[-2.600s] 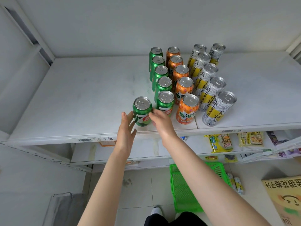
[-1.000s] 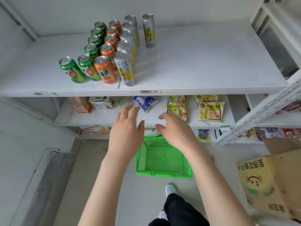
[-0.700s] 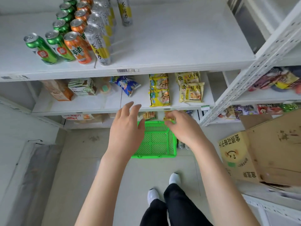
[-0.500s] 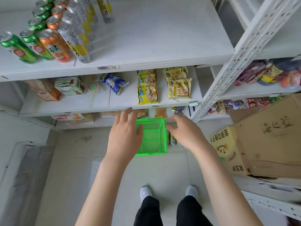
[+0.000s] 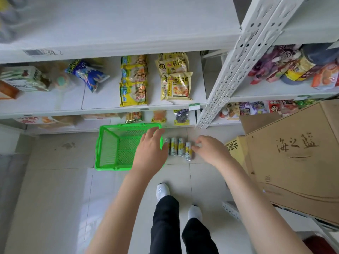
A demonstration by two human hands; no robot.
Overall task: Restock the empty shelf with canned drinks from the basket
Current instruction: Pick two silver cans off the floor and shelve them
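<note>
Neither grip has anything in it: the left hand [image 5: 149, 153] hangs flat, fingers spread, over the right end of the green basket [image 5: 110, 143], and the right hand [image 5: 211, 151] reaches down with fingers loosely curled, its fingertips near the rightmost of the cans [image 5: 178, 149] but, as far as one can tell from above, not yet closed on it.

These canned drinks, silver with yellow labels, lie on their sides on the floor [image 5: 55, 189] just beside the basket's right wall. Four can be counted, side by side in a row, the leftmost partly hidden by the left hand. Lying flat and parallel, they are unlikely to tip, and each looks easy to pick up round its body.

One basket is in view, and what shows of its mesh bottom is bare, so the remaining stock seems to be this row outside it. The likely step is to gather cans, perhaps one per hand.

Top shelf [image 5: 128, 24], the one to restock, runs white across the upper frame, its left edge blurred. Below it sit noodle packets [image 5: 174, 79] and snack bags, and a cardboard box [image 5: 293, 153] crowds the right.
</note>
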